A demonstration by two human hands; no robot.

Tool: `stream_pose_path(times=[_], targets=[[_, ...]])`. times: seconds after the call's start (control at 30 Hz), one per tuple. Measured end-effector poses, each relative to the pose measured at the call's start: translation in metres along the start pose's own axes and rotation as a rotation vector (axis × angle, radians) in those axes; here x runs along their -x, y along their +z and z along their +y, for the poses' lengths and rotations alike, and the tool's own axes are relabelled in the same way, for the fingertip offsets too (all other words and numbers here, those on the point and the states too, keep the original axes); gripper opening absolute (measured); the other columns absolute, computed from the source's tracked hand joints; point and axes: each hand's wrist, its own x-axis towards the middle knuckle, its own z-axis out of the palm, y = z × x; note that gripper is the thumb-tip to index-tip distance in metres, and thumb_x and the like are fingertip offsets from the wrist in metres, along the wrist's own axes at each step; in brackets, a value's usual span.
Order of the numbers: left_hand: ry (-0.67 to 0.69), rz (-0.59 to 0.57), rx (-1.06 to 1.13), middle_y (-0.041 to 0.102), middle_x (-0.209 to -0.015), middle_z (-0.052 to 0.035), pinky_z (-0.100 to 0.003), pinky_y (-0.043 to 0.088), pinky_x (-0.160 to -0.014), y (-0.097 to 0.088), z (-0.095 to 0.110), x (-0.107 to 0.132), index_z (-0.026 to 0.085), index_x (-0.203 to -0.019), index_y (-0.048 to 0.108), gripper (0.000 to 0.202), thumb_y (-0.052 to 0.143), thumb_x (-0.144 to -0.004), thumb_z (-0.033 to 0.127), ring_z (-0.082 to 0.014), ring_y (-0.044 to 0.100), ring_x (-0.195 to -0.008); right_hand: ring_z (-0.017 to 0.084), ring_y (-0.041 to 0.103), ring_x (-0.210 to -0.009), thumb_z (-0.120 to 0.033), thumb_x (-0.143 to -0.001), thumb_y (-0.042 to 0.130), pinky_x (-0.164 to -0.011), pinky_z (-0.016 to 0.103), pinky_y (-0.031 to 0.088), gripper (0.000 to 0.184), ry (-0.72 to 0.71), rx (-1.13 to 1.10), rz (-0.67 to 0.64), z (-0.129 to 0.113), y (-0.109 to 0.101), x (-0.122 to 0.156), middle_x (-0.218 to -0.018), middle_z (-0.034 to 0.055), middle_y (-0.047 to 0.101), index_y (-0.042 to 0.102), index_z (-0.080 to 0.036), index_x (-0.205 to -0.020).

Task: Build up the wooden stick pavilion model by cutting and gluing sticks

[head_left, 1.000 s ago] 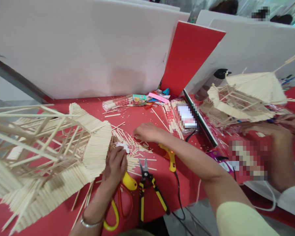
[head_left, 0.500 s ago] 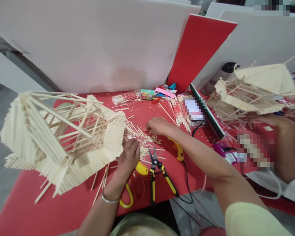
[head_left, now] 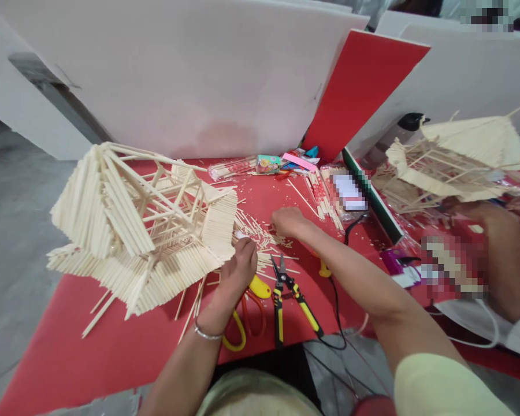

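Note:
A pavilion-like model built of pale wooden sticks [head_left: 190,260] stands on the left of the table. At its right edge is my left hand [head_left: 241,263], fingers curled closed; a small white piece shows by the fingertips, but what they grip is hidden. My right hand [head_left: 288,222] rests low over a heap of cut sticks [head_left: 260,234], fingers bent inward and their tips out of sight. Under my right forearm lies a yellow corded tool [head_left: 325,268], partly covered. Black-and-yellow cutters [head_left: 288,294] lie open between my arms, beside red-handled scissors [head_left: 255,315] and a yellow handle [head_left: 260,287].
Bundled sticks [head_left: 323,193], a phone [head_left: 350,192] and a green small box [head_left: 268,164] lie farther back. A dark-green-edged board [head_left: 372,199] divides off the right side, where another person's hand [head_left: 481,214] is near a second stick model [head_left: 455,156]. White panels [head_left: 177,75] stand behind.
The view has shifted, so most things sit further right. The stick model has tilted or turned a little beside my left hand. My right hand stays over the loose sticks.

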Motion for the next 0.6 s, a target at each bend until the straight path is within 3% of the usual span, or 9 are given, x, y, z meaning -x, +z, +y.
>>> stream_pose_path(times=[0.13,0.27,0.3,0.37,0.4,0.47,0.6], targets=[[0.011,-0.061,0.037,0.068,-0.119,-0.0097,-0.03,0.05,-0.082,-0.003,0.004,0.0,0.023,-0.105,0.07,0.022,0.053,-0.092,0.026,-0.022,0.066,-0.102,0.03,0.066,-0.105,-0.022,-0.076,0.065,-0.087,0.035,0.047,0.029,0.009,-0.057,0.046,-0.001,-0.013,0.013,-0.104,0.0203,0.074,0.075,-0.014,-0.102],[-0.129,-0.113,0.389,0.071,-0.109,-0.0092,-0.03,0.052,-0.078,-0.016,0.03,0.004,0.023,-0.1,0.072,0.019,0.062,-0.089,0.034,-0.0206,0.067,-0.093,0.019,0.067,-0.093,-0.027,-0.084,0.056,-0.078,0.024,0.045,0.028,-0.132,-0.188,0.114,0.003,-0.042,0.062,-0.102,0.0073,0.076,0.074,-0.02,-0.104],[-0.18,-0.137,0.528,0.071,-0.104,-0.0085,-0.028,0.051,-0.072,-0.022,0.04,0.006,0.022,-0.103,0.071,0.023,0.064,-0.087,0.037,-0.0186,0.066,-0.085,0.015,0.067,-0.088,-0.026,-0.085,0.053,-0.076,0.022,0.045,0.028,-0.213,-0.252,0.124,0.002,-0.048,0.078,-0.099,0.0026,0.076,0.074,-0.022,-0.104],[-0.305,-0.195,0.829,0.07,-0.083,-0.0039,-0.024,0.046,-0.055,-0.037,0.062,0.014,0.019,-0.109,0.069,0.034,0.065,-0.086,0.045,-0.0117,0.058,-0.058,0.015,0.066,-0.083,-0.029,-0.087,0.053,-0.074,0.022,0.046,0.027,-0.433,-0.547,0.154,-0.005,-0.057,0.11,-0.092,0.0019,0.075,0.074,-0.019,-0.102],[-0.325,-0.267,0.944,0.065,-0.069,-0.0008,-0.022,0.041,-0.049,-0.046,0.072,0.019,0.017,-0.104,0.069,0.036,0.064,-0.087,0.048,-0.009,0.051,-0.049,0.015,0.066,-0.083,-0.03,-0.087,0.054,-0.075,0.023,0.046,0.026,-0.5,-0.632,0.15,-0.011,-0.06,0.124,-0.092,0.0017,0.075,0.074,-0.02,-0.101],[-0.322,-0.241,1.075,0.054,-0.053,0.0029,-0.019,0.034,-0.046,-0.066,0.089,0.029,0.014,-0.084,0.068,0.036,0.061,-0.089,0.049,-0.0055,0.042,-0.042,0.014,0.066,-0.081,-0.031,-0.088,0.056,-0.074,0.023,0.046,0.023,-0.559,-0.689,0.193,-0.028,-0.066,0.149,-0.09,0.0014,0.074,0.075,-0.021,-0.097],[-0.311,-0.132,1.234,0.061,-0.059,0.0004,-0.018,0.027,-0.04,-0.107,0.105,0.045,0.014,-0.072,0.064,0.036,0.069,-0.085,0.047,-0.0013,0.037,-0.037,0.014,0.064,-0.075,-0.036,-0.089,0.058,-0.069,0.024,0.046,0.019,-0.616,-0.735,0.322,-0.066,-0.081,0.18,-0.083,0.0004,0.072,0.074,-0.025,-0.085]])
